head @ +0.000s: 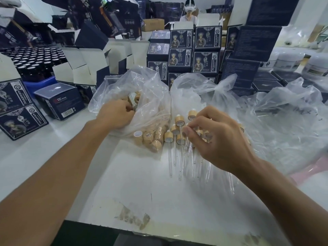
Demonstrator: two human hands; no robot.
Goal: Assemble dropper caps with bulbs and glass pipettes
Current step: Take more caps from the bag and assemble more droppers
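Observation:
A clear plastic bag (pixel 142 89) lies on the white table, full of bamboo-coloured dropper caps (pixel 152 137). My left hand (pixel 115 113) reaches into the bag's mouth, its fingers curled round a cap (pixel 135 107) that is mostly hidden. To the right, several assembled droppers (pixel 174 135) lie side by side, caps away from me and glass pipettes (pixel 170 160) pointing towards me. My right hand (pixel 218 137) hovers over this row, thumb and fingers pinching one dropper near its cap; the exact piece is hidden under the fingers.
Dark printed cartons (pixel 205 48) are stacked behind the bags, with open white-flapped boxes (pixel 83 68) at left and a blue crate of dark bottles (pixel 35 63). More crumpled plastic (pixel 284 121) covers the right. White jars (pixel 291 61) stand far right. A person sits behind the stacks.

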